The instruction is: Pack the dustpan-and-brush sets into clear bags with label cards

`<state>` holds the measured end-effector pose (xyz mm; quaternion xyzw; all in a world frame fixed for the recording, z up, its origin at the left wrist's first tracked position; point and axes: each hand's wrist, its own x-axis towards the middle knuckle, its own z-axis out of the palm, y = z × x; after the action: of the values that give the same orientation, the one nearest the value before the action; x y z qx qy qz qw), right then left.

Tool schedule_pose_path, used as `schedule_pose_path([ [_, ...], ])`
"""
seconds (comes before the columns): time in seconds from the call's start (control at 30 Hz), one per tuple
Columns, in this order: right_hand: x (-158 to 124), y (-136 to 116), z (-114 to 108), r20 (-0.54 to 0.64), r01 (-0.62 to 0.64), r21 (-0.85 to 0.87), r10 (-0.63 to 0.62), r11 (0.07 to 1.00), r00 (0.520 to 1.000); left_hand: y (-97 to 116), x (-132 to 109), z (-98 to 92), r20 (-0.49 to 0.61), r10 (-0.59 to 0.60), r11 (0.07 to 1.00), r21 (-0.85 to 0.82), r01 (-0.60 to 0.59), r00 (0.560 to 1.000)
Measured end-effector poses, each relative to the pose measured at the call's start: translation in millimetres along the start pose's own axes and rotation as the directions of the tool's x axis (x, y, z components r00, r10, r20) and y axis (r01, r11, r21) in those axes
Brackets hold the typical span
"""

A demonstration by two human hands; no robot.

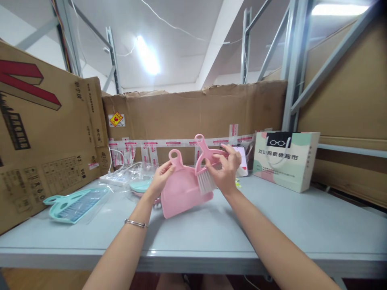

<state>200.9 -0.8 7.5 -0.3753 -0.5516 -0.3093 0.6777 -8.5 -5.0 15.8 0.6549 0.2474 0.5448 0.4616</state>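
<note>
My left hand (161,177) pinches a pink dustpan (181,191) near the base of its ringed handle, and the pan hangs tilted above the table. In my right hand (225,167) is a small pink hand brush (204,152) with pale bristles, gripped at its head with the ringed handle pointing up. The brush overlaps the dustpan's right side; whether they touch I cannot tell. A mint-green dustpan and brush set (75,205), partly in clear plastic, lies on the left of the table.
The grey table (272,225) has cardboard boxes (193,112) behind and at both sides. Clear plastic wrapping and a mint round item (140,185) lie behind my left hand. A phone (241,159) stands behind my right hand, near a paper gift bag (284,161).
</note>
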Motion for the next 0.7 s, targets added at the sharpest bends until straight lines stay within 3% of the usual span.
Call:
schedule_pose_path([
  [0.13, -1, 3, 3, 0.029, -0.122, 0.099, 0.12, 0.988, 0.992, -5, -4, 6.2, 0.193, -0.097, 0.987, 0.148, 0.069, 0.976],
  [0.23, -3, 5, 4, 0.047, -0.229, 0.167, 0.225, 0.959, 0.973, -7, -4, 6.2, 0.205, -0.088, 0.965, 0.26, 0.032, 0.975],
  [0.33, -4, 4, 3, 0.052, -0.276, 0.221, 0.272, 0.935, 0.961, -7, -2, 5.0, 0.145, -0.063, 0.943, 0.333, 0.011, 0.987],
  [0.5, -6, -2, 2, 0.052, -0.305, 0.28, 0.303, 0.91, 0.952, -8, 5, 0.7, -0.044, 0.043, 0.925, 0.378, -0.024, 0.998],
  [0.7, -6, 6, 3, -0.045, -0.292, 0.319, 0.322, 0.902, 0.946, -14, 9, -5.9, -0.176, 0.294, 0.829, 0.535, -0.159, 0.94],
])
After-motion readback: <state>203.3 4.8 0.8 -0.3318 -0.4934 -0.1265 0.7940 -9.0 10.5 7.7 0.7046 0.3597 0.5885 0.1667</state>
